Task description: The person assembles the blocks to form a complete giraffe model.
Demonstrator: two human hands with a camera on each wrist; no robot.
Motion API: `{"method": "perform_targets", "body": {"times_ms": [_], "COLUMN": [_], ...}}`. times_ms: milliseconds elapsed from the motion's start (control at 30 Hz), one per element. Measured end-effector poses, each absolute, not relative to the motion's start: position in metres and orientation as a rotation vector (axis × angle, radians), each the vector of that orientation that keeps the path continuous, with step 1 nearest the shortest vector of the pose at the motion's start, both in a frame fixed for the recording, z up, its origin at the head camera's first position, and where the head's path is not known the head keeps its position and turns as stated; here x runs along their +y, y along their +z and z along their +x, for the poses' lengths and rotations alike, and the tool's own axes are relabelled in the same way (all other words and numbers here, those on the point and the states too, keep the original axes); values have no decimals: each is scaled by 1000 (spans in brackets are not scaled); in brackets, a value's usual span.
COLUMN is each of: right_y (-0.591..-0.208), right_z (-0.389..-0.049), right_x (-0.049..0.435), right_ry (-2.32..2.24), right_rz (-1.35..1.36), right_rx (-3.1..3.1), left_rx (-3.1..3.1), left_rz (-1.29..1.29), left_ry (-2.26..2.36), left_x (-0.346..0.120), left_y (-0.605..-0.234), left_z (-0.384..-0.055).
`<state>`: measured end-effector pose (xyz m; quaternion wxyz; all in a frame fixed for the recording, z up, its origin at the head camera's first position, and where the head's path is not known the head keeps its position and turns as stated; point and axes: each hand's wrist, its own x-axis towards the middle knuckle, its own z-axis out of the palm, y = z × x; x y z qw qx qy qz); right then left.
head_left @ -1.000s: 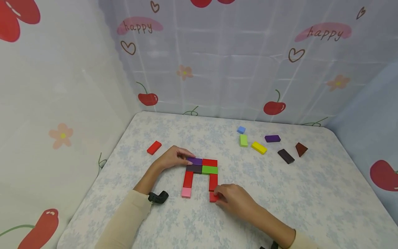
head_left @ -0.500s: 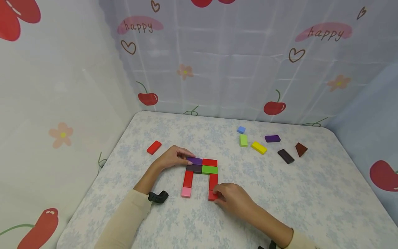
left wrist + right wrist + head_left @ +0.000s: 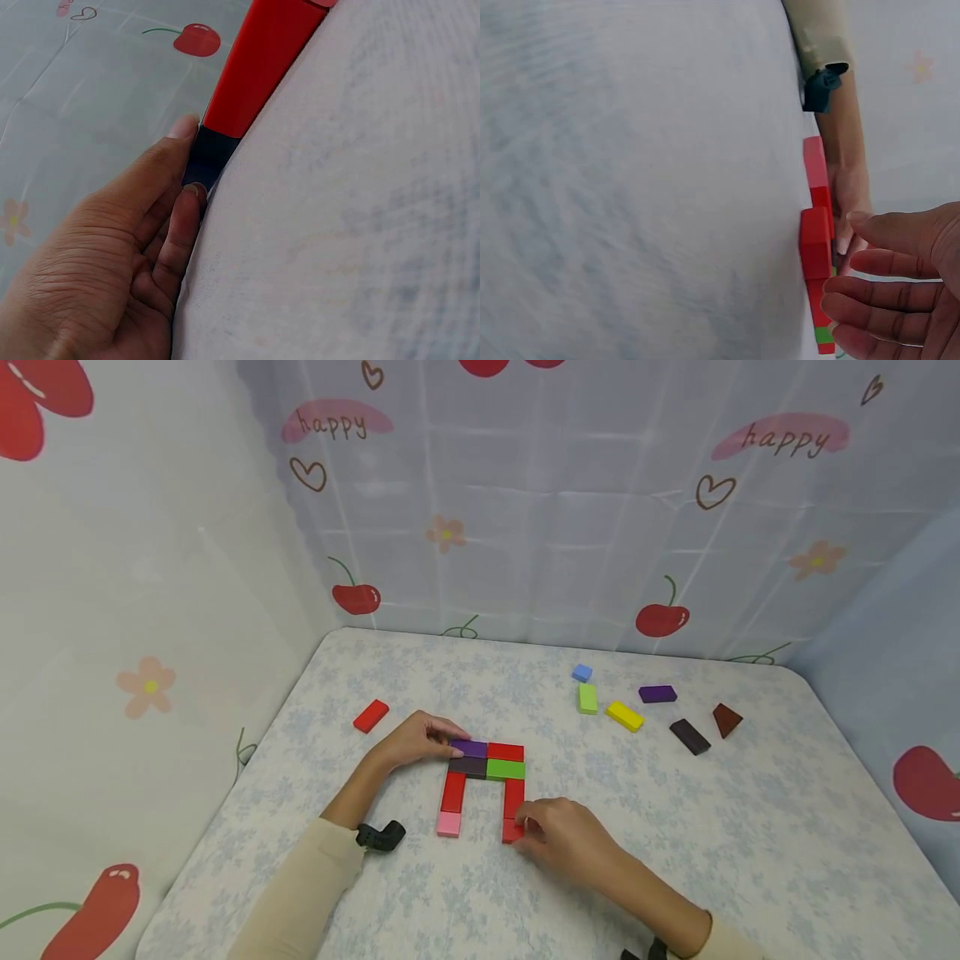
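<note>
On the table, flat blocks form an arch shape. A purple block and a red block make the top row, above a black block and a green block. The left leg has a red block over a pink block; the right leg has a red block over a short red block. My left hand pinches the purple block at its left end. Beside the short red block is my right hand, thumb and fingers apart in the right wrist view.
A loose red block lies at the left. Toward the back right are a blue block, light green block, yellow block, purple block, black block and brown wedge. Printed curtains surround the table.
The short red block slid slightly left and up, lining up under the right leg. My right hand's fingers have since eased slightly off it. The left hand has stayed in place.
</note>
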<state>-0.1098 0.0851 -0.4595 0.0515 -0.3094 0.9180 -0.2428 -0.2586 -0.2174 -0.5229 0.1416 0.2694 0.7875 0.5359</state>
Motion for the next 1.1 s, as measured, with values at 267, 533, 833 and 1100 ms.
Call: {"method": "perform_targets", "body": {"times_ms": [267,533,833,1100], "right_y": [-428,-415,-436,-458], "right_z": [-136,-180,-220,-236], "right_x": [109,152,204,229], "right_ry": [-810,-965,-1024,-982], "right_rz": [-830,-766,-545,-338], "right_rx": [2906,3012,3093,3075], "left_rx": [2285,2280,2267,2268], "left_rz": [750,756,780,777], "left_ry": [1528,1538,1573,1550], "left_x": [-219,-218,-214,-217], "left_y": [-521,-525,-529,-527], "left_z": [-255,-255,-256,-259]}}
